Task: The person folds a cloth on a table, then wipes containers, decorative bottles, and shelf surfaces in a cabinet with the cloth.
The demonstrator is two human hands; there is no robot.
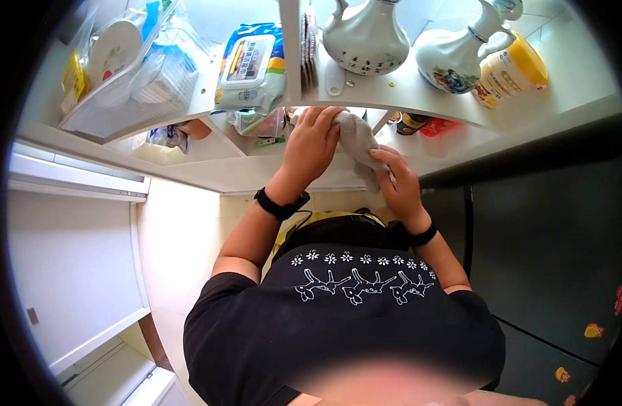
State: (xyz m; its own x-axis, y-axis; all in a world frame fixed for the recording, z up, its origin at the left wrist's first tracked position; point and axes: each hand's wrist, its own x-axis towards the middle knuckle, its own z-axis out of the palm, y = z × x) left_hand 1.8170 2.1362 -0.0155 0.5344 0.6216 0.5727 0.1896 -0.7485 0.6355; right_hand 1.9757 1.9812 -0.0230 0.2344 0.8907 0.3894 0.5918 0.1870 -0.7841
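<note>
A crumpled light grey cloth hangs between my hands, in front of the shelf unit. My left hand is closed at the cloth's upper end, its fingers bent toward the lower shelf. What lies beneath those fingers is partly hidden. Lower down, my right hand pinches the cloth's right side between thumb and fingers. Just above my hands runs the white shelf edge.
On the upper shelf stand a wet-wipes pack, two porcelain jugs, a yellow-lidded can and a clear plastic bin. Small packages fill the lower compartments. A dark cabinet-like surface is at right, white drawers at left.
</note>
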